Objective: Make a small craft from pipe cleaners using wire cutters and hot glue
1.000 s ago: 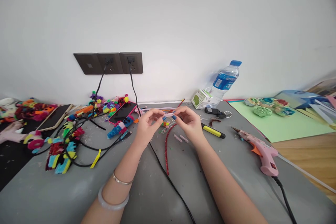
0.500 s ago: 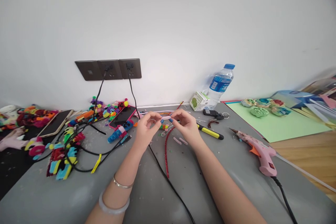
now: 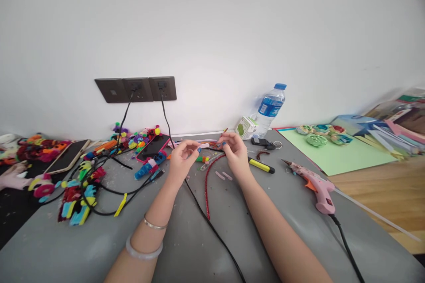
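My left hand (image 3: 183,158) pinches a short pale-pink piece of pipe cleaner (image 3: 204,145) between thumb and forefinger, its end pointing right. Across from it, my right hand (image 3: 236,155) is closed at the fingertips, and whatever may be in them is too small to tell. A long red pipe cleaner (image 3: 206,185) curves over the table just beneath my right fingers. Two more short pink pieces (image 3: 223,176) lie by my right wrist. Behind the fingers, small coloured scraps are partly hidden.
On the right, a pink glue gun (image 3: 314,182) rests on the grey table (image 3: 186,247). A yellow utility knife (image 3: 261,166), car key (image 3: 264,143), small box (image 3: 246,128) and water bottle (image 3: 270,110) stand or lie behind. Leftward are black cables (image 3: 133,194), phones (image 3: 154,147) and colourful pipe-cleaner figures (image 3: 78,201).
My hands have drawn apart; the pink piece, between both hands before, stays in my left fingers. My right hand has shifted left in the view, and the camera has turned slightly right.
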`<act>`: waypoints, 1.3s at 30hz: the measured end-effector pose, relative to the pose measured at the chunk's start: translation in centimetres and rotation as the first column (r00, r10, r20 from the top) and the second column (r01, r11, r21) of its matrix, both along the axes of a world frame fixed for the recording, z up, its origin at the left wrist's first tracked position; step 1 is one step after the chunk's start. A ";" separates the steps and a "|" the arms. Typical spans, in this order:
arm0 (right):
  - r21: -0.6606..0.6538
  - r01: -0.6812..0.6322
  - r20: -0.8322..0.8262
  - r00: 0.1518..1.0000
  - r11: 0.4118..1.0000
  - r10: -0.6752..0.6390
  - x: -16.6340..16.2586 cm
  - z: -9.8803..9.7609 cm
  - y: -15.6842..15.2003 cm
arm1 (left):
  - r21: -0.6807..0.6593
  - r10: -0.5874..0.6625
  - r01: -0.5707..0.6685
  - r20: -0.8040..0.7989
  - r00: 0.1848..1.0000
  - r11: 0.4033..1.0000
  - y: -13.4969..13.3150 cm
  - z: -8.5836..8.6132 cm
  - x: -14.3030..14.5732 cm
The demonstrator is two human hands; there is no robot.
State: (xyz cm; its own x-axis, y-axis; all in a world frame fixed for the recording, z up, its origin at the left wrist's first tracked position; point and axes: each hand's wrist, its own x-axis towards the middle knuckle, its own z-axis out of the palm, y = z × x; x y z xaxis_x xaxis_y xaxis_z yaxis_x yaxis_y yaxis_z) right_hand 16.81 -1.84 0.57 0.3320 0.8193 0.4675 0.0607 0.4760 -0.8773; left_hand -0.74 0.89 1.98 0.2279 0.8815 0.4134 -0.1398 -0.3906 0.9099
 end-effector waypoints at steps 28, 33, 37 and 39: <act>-0.368 0.867 0.619 0.499 0.336 -0.606 12.9 -0.6 -18.1 | -0.101 -0.059 0.061 0.021 0.998 0.993 -0.1 -0.7 0.9; -0.611 0.737 0.698 0.674 0.290 -0.243 17.4 -2.0 -18.2 | -0.093 -0.078 0.080 0.028 0.997 0.992 0.0 -0.9 1.2; -0.638 0.708 0.708 0.694 0.303 -0.131 19.2 -2.2 -17.2 | -0.077 -0.087 0.088 0.013 0.996 0.993 0.0 -1.0 1.2; -0.640 0.707 0.693 0.700 0.300 -0.171 19.0 -2.0 -17.3 | -0.071 -0.089 0.090 0.012 0.996 0.993 0.1 -1.2 1.3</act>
State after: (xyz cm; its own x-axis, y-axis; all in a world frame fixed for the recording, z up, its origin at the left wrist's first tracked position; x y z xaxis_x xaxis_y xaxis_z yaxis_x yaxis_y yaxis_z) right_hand 35.86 -19.17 -1.40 0.7659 0.6275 -0.1399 0.4650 -0.6910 -0.5535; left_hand 0.53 0.97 0.81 0.3037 0.8852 0.3524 -0.1793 -0.3102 0.9336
